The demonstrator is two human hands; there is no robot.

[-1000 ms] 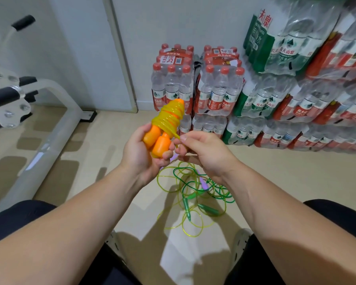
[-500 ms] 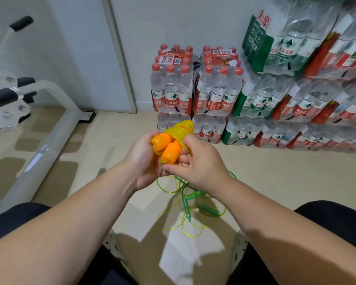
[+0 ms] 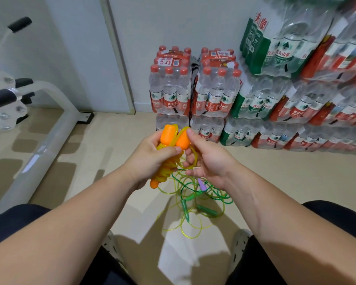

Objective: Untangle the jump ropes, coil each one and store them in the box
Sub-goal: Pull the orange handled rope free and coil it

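My left hand (image 3: pixel 150 159) grips the yellow rope (image 3: pixel 165 168) wound round its orange handles (image 3: pixel 169 134), and my right hand (image 3: pixel 210 161) pinches the last loop just beside them. I should tuck that end firmly under a wrap so the coil cannot spring loose. Beyond, on the floor (image 3: pixel 111 145) between my feet, the green ropes (image 3: pixel 193 202) lie tangled; no box is in view.

Left hand (image 3: pixel 150 159), right hand (image 3: pixel 212 163), fingers (image 3: pixel 194 137) curled
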